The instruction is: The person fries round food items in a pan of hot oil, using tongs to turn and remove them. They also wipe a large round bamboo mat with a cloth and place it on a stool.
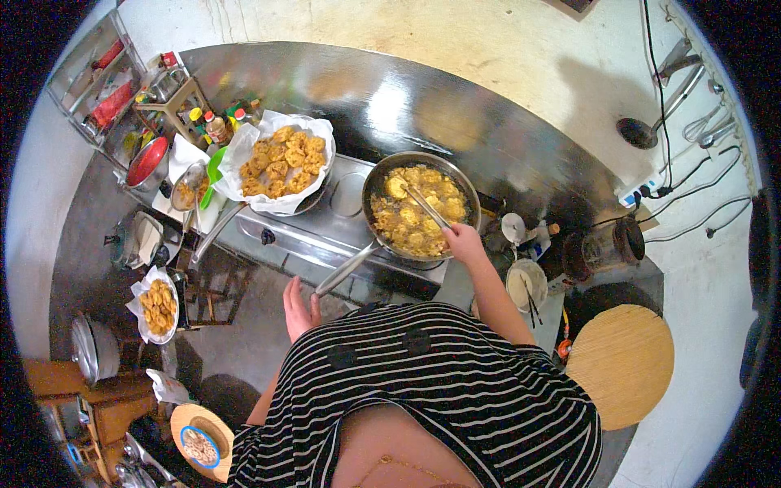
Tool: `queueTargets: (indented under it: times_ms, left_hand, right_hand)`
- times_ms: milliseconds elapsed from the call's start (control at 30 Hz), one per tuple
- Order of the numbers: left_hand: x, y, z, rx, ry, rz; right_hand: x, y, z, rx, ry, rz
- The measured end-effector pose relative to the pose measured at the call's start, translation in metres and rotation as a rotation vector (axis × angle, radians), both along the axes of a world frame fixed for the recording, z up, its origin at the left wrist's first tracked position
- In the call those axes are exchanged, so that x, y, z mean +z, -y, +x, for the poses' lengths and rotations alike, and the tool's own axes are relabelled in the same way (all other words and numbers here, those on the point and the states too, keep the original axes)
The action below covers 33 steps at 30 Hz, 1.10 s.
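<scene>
My right hand [462, 241] is closed around metal tongs [426, 206], whose tips reach into the frying pan [474, 185] on the stove. Several pale golden battered pieces [408, 216] lie in bubbling oil there. My left hand [301, 310] is held low beside the end of the pan's long handle [346, 268]. Its fingers are stretched out, and nothing shows in it. To the left on the stove, a second pan lined with white paper [232, 167] carries a heap of browned fried pieces [281, 167].
Bottles [218, 128], a green spoon [212, 175] and a strainer [189, 185] stand left of the stove. Further down is a paper-lined bowl of fried pieces [159, 307]. On the right are a batter bowl [525, 286] with chopsticks, a round wooden board [621, 366] and hanging cables [691, 183].
</scene>
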<state>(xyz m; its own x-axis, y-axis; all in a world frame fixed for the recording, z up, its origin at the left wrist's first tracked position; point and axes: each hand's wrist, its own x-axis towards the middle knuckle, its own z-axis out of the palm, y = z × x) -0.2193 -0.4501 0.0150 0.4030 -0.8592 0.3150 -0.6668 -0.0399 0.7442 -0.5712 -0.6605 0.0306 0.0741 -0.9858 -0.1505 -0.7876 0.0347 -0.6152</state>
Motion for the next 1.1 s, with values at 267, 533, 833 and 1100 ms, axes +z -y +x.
queueTargets:
  times_ms: [267, 533, 833, 1100]
  left_hand:
    - [0.014, 0.003, -0.001, -0.051, 0.023, -0.013]
    - [0.002, 0.005, -0.001, -0.009, 0.004, -0.023]
    - [0.001, 0.002, -0.004, -0.010, 0.008, -0.010]
    - [-0.004, 0.005, -0.005, -0.030, 0.059, -0.037]
  right_hand:
    - [-0.008, 0.000, -0.001, 0.053, -0.044, -0.041]
    - [0.030, -0.006, 0.022, 0.023, -0.055, -0.161]
    - [0.036, -0.006, 0.022, 0.043, -0.112, -0.187]
    - [0.013, 0.013, 0.013, 0.056, -0.241, -0.155]
